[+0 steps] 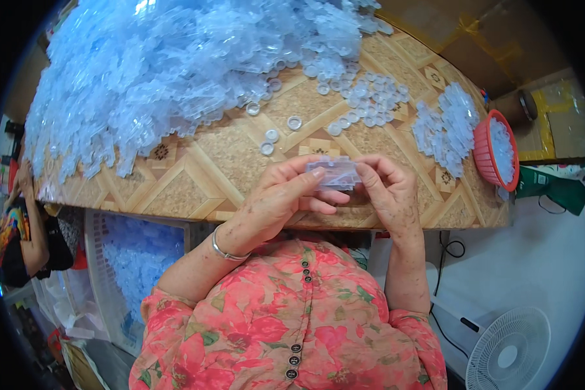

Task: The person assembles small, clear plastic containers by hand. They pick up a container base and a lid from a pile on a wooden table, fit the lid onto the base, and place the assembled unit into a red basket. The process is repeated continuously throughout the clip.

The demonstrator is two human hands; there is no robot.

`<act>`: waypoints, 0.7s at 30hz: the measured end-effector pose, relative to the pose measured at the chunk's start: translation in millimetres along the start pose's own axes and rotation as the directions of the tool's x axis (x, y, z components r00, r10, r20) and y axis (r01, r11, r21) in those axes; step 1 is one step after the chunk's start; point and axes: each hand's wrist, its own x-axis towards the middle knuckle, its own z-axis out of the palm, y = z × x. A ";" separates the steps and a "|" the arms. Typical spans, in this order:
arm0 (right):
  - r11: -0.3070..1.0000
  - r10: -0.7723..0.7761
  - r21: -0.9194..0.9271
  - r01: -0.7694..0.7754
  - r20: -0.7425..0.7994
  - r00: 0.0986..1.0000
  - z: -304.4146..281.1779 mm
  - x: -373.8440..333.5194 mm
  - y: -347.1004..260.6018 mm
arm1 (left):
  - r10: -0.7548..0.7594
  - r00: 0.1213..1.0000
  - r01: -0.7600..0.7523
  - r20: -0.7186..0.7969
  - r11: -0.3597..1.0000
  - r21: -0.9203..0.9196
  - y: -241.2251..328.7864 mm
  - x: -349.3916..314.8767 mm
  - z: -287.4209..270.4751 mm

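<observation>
Your left hand (273, 196) and right hand (391, 193) pinch clear, bluish, rectangular plastic piece (335, 175) at opposite ends. Likely light, stiff, slippery, crackable; hold edges gently.

1. At 4 o'clock from the middle of the view, a white fan (507, 355) with a round wire guard, low beside the table (198, 177).
2. Nearer in, also at 4 o'clock – a thin black cable (437, 276) hanging down, looped near its top.
3. Between 1 and 2 o'clock, a brown cardboard box (494, 49) with yellowish tape.
4. At 3 o'clock, a dark green bag or cloth (564, 194) – which one is hard to tell.
5. Near 9 o'clock, at the rim, another person (21, 231) in a multicoloured top, partly cut off.
</observation>
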 end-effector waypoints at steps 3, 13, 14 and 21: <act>0.668 -0.408 -0.741 0.061 -0.297 0.863 -22.0 13.5 -1.6 | 0.023 0.998 -0.022 -0.062 1.000 0.004 1.8 0.3 1.1; 0.426 -0.439 -0.905 -0.005 -0.211 0.873 -54.6 9.5 12.5 | 0.023 0.999 -0.038 -0.046 0.932 -0.360 0.5 4.3 -1.8; 0.465 -0.413 -0.885 0.021 -0.196 0.889 -50.9 4.0 10.6 | 0.019 0.999 -0.034 -0.041 0.917 -0.397 0.2 4.8 -3.3; 0.597 -0.383 -0.794 0.113 -0.158 0.910 -38.8 2.7 12.8 | 0.031 0.998 0.009 0.059 0.821 -0.571 -0.1 6.2 -2.5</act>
